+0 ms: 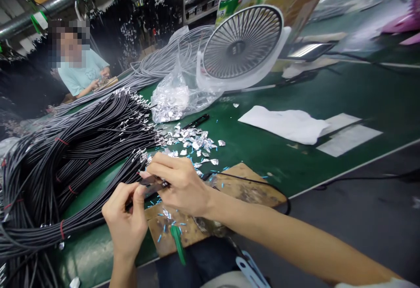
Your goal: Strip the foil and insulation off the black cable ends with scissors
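My left hand (127,218) is closed in a pinch, its thumb and forefinger close to a small flat dark metal tool (151,186). What lies between those fingers is mostly hidden. From the other side, my right hand (182,185) grips this tool, fingers curled and tips near the cable ends. Whether the tool is a blade or tweezers I cannot tell. Black cables (108,205) in a bundle run past my left hand, with stripped silvery ends beside my right hand. Both hands are above the edge of a worn wooden board (164,235) scattered with blue bits.
Foil scraps (197,141) and a black-handled tool (197,121) lie beyond my hands. Farther back stand a plastic bag (170,102) and a fan (243,45). White paper (282,124) lies right. A green-handled item (178,244) is at the board's front. Another person (83,71) works across the table.
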A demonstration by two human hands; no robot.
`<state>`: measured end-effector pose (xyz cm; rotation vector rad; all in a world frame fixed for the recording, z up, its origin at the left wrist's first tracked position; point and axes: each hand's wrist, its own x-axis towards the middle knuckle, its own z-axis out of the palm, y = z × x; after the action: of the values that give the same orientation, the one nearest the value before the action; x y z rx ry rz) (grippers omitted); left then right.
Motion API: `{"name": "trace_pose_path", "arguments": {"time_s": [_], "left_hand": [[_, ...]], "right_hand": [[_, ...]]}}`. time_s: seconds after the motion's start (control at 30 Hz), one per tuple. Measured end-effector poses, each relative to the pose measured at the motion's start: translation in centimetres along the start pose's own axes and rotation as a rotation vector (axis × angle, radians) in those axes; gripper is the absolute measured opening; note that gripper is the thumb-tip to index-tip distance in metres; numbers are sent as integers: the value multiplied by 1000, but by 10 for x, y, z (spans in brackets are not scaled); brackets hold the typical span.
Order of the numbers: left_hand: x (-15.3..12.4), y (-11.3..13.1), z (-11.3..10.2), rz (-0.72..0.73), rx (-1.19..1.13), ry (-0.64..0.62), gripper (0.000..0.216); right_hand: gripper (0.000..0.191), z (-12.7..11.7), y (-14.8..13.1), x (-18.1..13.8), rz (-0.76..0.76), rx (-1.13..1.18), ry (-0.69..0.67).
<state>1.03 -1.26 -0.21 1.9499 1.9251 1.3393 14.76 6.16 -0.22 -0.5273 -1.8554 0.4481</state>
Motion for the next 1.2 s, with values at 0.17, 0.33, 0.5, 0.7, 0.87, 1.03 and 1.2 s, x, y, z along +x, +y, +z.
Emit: {"name": "trace_pose_path", "arguments": {"time_s": [0.17,0.33,0.5,0.7,0.87,1.03,1.2], "left_hand": [[0,-4,1,-1,15,75,30],[0,-6,5,35,-44,151,28],[-3,-7,1,45,-17,102,21],[-6,-7,-2,47,22,262,17],[-8,-9,1,50,38,295,15],[-6,-15,-2,87,103,276,17],[-2,-18,-5,261,126,293,16]], "right_hand": [[30,-10,1,9,280,54,329],[21,-2,0,6,189,260,-36],[18,-2,-2,5,290,313,-109],[14,-6,-5,8,378,289,-201],[18,-6,-6,7,293,304,-195],[21,-6,-5,6,294,392,-192],[20,-6,-5,7,294,411,-194]]}}
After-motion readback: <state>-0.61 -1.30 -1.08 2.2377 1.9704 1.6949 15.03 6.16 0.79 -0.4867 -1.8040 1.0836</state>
